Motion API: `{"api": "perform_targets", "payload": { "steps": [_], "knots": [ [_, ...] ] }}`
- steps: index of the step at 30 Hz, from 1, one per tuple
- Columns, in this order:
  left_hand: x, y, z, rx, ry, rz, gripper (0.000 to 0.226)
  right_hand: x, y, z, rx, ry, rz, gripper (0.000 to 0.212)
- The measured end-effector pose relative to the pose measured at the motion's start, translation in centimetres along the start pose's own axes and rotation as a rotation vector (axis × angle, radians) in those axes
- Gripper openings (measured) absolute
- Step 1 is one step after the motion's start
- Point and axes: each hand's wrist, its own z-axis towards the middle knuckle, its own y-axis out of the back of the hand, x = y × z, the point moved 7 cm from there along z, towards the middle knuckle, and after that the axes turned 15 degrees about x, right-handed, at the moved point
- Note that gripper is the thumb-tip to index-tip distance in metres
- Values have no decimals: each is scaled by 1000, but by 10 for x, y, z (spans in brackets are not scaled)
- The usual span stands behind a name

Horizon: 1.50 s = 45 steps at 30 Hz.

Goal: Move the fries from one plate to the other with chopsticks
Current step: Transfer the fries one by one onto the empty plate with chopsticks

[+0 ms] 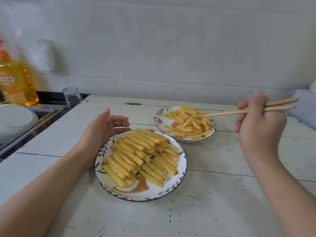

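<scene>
Right hand grips the chopsticks — tips touching fries on the far plate at 1 o'clock. Left hand, fingers relaxed open, rests beside the near plate — heaped with fries — on the tabletop.

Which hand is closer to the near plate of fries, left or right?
Left. The left hand lies open against the near plate's left rim. The right hand holds chopsticks off to the plate's far right, tips over the far plate.
</scene>
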Motion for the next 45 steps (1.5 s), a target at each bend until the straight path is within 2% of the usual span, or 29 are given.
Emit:
{"api": "perform_targets", "payload": {
  "steps": [6, 13, 18, 22, 24, 26, 30, 35, 38, 45],
  "knots": [
    [0, 0, 0, 2, 11, 14, 64, 10, -26, -12, 84, 131, -135, 44],
    [1, 1, 1, 1, 16, 19, 64, 0, -37, -14, 97, 72, -149, 45],
    [2, 2, 1, 0, 5, 18, 64, -6, -25, -8, 56, -15, 1, 45],
    [0, 1, 1, -2, -3, 33, 64, 5, -8, 4, 53, -90, 288, 46],
    [-1, 1, 1, -7, -9, 57, 64, 11, -8, 8, 165, -144, 467, 50],
    [-2, 1, 0, -6, -13, 64, 63, 20, -15, 5, 345, -187, 546, 55],
    [-2, 1, -1, -7, -16, 68, 63, 33, -40, -16, 630, -197, 508, 57],
    [-2, 1, -1, 2, -10, 55, 62, 37, -67, -36, 841, -139, 381, 45],
    [-3, -1, -1, 5, -10, 56, 63, 38, -69, -39, 837, -135, 351, 47],
    [-2, -2, 0, 8, 0, 32, 62, 45, -55, -30, 691, -121, 480, 41]
  ]
}}
